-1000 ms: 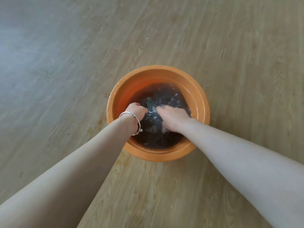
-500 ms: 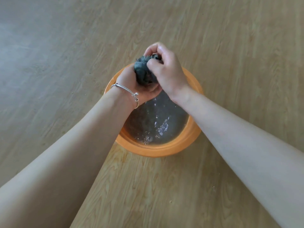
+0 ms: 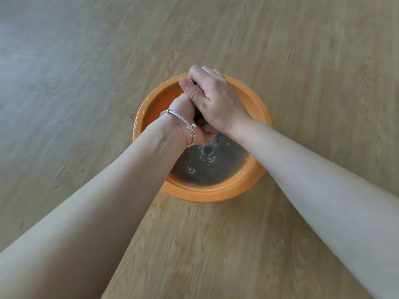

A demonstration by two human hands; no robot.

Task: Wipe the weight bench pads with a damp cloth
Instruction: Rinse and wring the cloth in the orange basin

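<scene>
The wood-grain floor (image 3: 302, 50) fills the whole view, paler and greyer toward the far left. On it, just ahead of you, sits a round orange basin (image 3: 216, 196). It holds murky grey water (image 3: 226, 169) that reaches partway up its inner wall.

Your two bare forearms come in from the lower corners and meet over the far half of the basin, above the water. The left forearm (image 3: 108, 201) crosses the basin's near-left rim, and the right forearm (image 3: 313, 180) crosses its right rim.

Your right grip (image 3: 213, 100) lies on top, back of the hand up. Its fingers are curled down and its thumb points toward the far left. Your left grip (image 3: 184, 106) sits beneath and against it, turned so that the heel of the palm faces you. Both grips are clenched tight around the cloth (image 3: 197, 115), pressed together.

The cloth is bunched inside the two grips and almost wholly hidden. Only dark grey slivers show, one in the seam between the palms and one under the right fingertips at the far end. It is held clear of the water, over the basin, touching neither rim nor wall.

A thin silver bracelet (image 3: 181, 118) with a small bead circles your left wrist.

Below the grips a small ring-shaped ripple (image 3: 207, 149) marks the water. A few bubbles (image 3: 191, 170) float near the left forearm.
</scene>
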